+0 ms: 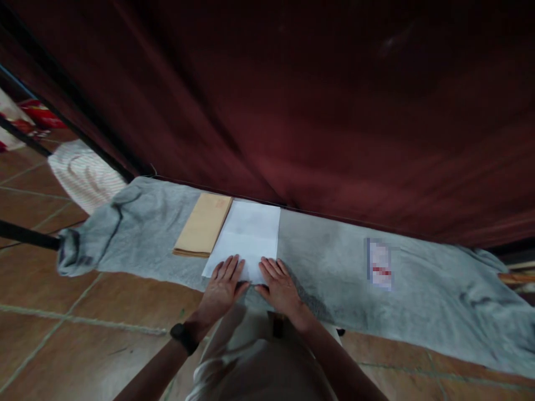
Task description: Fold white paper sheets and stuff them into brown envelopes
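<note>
A white sheet of paper (pixel 251 234) lies flat on the grey cloth, with a faint crease across its middle. My left hand (pixel 222 285) rests on its near left corner, fingers stretched out. On the near right corner lies my right hand (pixel 279 284), its fingers also extended and flat. The two thumbs point toward each other at the sheet's near edge. Just left of the paper, a stack of brown envelopes (pixel 203 224) touches or nearly touches its side.
The grey cloth (pixel 326 262) covers a long, narrow surface. Toward its right side lies a blurred-out white and red item (pixel 380 264). A dark red curtain (pixel 313 139) hangs along the back edge. Striped fabric (pixel 86 172) sits at left, above the tiled floor (pixel 125 317).
</note>
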`<state>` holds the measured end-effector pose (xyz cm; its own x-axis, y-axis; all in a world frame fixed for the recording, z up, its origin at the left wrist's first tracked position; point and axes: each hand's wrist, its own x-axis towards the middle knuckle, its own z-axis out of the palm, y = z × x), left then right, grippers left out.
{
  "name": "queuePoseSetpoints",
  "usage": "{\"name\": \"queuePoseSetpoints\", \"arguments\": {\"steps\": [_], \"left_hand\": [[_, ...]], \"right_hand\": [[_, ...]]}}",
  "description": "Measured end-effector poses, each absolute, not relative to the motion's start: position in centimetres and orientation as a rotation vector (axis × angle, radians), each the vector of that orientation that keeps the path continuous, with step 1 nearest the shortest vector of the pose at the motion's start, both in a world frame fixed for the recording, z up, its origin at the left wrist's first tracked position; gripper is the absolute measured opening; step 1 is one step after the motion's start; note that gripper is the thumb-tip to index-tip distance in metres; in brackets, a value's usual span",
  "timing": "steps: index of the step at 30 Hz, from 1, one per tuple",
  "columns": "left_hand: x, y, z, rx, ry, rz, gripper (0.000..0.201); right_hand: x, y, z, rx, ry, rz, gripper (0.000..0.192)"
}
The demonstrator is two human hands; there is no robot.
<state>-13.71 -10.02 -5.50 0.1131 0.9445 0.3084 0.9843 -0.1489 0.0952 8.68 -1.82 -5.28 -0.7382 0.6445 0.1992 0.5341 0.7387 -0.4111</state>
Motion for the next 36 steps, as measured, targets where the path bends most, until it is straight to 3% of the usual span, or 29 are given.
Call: {"name": "queuePoseSetpoints", "arguments": {"steps": [7,11,16,27,32,36], "left_hand": [[-14.1,-9.1,-5.3,-2.358,-1.848,-0.487,0.046],[-13.9,-9.2,-4.9,-2.444,-1.722,-0.470,0.035],[-13.5,-9.4,-4.0,-2.526,-1.643,-0.335,0.045],[-12.4,-9.6,-1.2,-2.316,-1.808,-0.502,0.038],[-12.7,-9.2,1.1,-2.217,-1.974,-0.664,0.034],[-10.3,-8.0,4.3,-2.027,-2.178,-1.048,0.028]], "right_hand": [[9.3,-0.9,-5.1,-0.827,-2.597,0.450,0.046],[9.8,-0.8,-4.9,-0.739,-2.627,0.452,0.054],[9.9,-0.9,-4.9,-0.750,-2.587,0.472,0.045],[10.9,-0.9,-2.7,-0.833,-2.150,0.730,0.037],[13.7,-1.0,0.8,-0.890,-1.920,0.800,0.037],[15.3,-0.1,4.7,-0.969,-1.762,0.770,0.041]]}}
